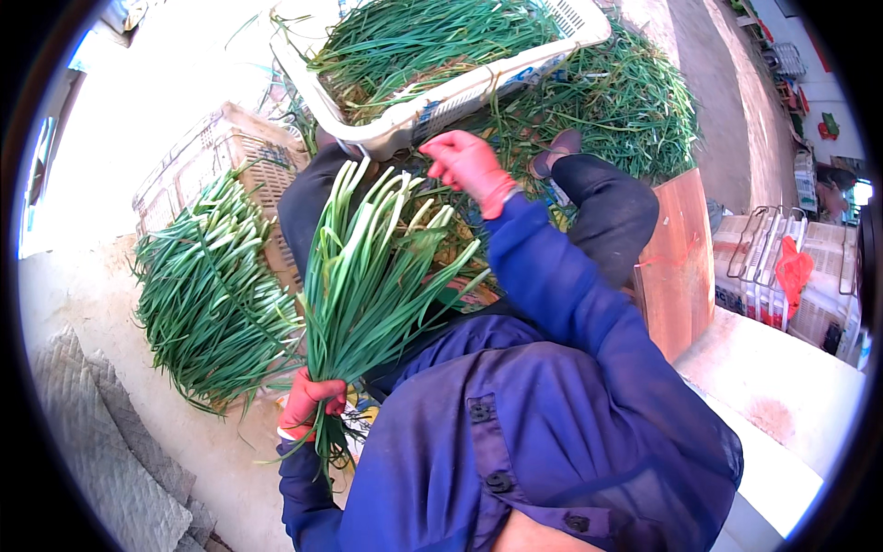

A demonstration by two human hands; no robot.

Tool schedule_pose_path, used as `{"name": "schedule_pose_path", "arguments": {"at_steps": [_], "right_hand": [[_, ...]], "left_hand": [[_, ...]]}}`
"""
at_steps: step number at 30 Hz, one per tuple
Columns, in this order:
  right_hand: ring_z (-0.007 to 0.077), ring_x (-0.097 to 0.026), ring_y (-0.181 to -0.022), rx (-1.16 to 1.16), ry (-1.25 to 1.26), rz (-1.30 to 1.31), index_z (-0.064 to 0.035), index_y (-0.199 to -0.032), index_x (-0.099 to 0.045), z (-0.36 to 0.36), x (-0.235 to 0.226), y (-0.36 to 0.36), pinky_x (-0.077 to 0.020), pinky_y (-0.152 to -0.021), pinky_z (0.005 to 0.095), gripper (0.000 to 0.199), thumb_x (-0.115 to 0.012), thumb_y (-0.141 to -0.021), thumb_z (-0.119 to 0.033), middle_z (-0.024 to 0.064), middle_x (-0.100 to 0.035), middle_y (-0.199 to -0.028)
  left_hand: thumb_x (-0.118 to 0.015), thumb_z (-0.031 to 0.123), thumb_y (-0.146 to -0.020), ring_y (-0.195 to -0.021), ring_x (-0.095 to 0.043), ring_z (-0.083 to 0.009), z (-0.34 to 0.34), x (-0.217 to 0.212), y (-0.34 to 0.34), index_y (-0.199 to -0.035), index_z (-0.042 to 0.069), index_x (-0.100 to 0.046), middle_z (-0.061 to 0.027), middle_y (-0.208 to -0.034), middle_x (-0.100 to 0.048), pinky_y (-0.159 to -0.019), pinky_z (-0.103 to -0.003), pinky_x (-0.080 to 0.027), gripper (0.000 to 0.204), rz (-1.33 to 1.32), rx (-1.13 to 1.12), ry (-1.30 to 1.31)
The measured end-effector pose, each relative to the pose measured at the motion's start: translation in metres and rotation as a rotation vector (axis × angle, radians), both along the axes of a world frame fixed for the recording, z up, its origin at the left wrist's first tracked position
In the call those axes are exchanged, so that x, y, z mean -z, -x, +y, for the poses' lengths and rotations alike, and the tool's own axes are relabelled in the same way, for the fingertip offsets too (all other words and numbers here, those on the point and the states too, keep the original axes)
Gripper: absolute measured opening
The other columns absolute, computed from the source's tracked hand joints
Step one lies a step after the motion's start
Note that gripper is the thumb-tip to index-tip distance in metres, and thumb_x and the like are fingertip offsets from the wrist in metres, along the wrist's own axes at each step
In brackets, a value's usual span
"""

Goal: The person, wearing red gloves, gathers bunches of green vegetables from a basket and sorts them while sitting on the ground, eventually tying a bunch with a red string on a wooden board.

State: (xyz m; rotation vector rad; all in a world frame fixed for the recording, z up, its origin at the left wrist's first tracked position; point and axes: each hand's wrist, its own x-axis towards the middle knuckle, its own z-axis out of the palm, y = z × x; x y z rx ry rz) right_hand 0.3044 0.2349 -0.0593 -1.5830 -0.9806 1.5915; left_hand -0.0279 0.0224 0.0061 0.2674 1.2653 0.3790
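Observation:
My left hand [311,405], in a red glove, is closed around the leafy end of a bunch of green onions [368,267] whose white stalks fan up and away from me. My right hand [469,166], also red-gloved, reaches forward toward the white plastic crate [432,106] full of green onions; its fingers are curled, and whether it pinches a stalk I cannot tell. Both arms wear blue sleeves. My dark trousered legs lie under the bunch.
A pile of sorted green onions [207,285] lies on the ground at my left, beside an upturned beige crate [216,152]. Loose onions [625,101] are heaped behind the white crate. An orange board [676,267] and stacked boxes [782,271] stand to the right. Woven sacks [110,451] lie lower left.

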Motion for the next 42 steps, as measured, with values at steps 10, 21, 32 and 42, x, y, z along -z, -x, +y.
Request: {"name": "schedule_pose_path", "arguments": {"at_steps": [10,21,32,42], "right_hand": [[0.0276,-0.063,-0.061,-0.712,-0.601,-0.541,-0.0164,-0.088,-0.061,-0.096,-0.015,0.065,-0.0502,-0.057,0.0362,0.023,-0.057,-0.082,-0.038,0.008,-0.063,-0.071],[0.0083,-0.049,-0.041,-0.348,0.059,0.66,-0.004,-0.077,-0.058,-0.102,-0.152,-0.081,-0.0333,-0.034,0.0234,0.011,-0.058,-0.08,-0.015,0.0041,-0.06,-0.063],[0.0056,-0.056,-0.056,-0.174,-0.185,-0.698,-0.0061,-0.111,-0.059,-0.044,-0.057,-0.137,-0.0423,-0.048,0.0198,0.031,-0.052,-0.091,-0.029,0.0008,-0.062,-0.075],[0.0182,-0.06,-0.053,-0.603,-0.328,-0.465,-0.0082,-0.101,-0.06,-0.048,-0.007,0.039,-0.0476,-0.049,0.0311,0.025,-0.058,-0.083,-0.026,0.0074,-0.064,-0.068]], "left_hand": [[-0.063,0.006,-0.068,-0.037,-0.047,-0.0145,-0.014,0.02,-0.015,-0.072,-0.001,-0.057,-0.0089,-0.055,-0.056,-0.039,-0.027,-0.042,0.009,-0.111,-0.062,-0.003],[-0.065,0.01,-0.07,-0.038,-0.046,-0.0146,-0.024,0.033,-0.018,-0.072,0.0,-0.057,-0.0091,-0.055,-0.055,-0.04,-0.027,-0.042,0.013,-0.171,-0.108,-0.003],[-0.065,0.008,-0.069,-0.038,-0.045,-0.0145,-0.021,0.029,-0.024,-0.085,0.0,-0.056,-0.0094,-0.056,-0.055,-0.04,-0.028,-0.042,0.02,-0.234,-0.145,0.0],[-0.065,0.009,-0.07,-0.038,-0.046,-0.0142,-0.017,0.022,-0.024,-0.076,0.0,-0.057,-0.0095,-0.057,-0.056,-0.042,-0.028,-0.043,0.013,-0.17,-0.11,0.024]]}}
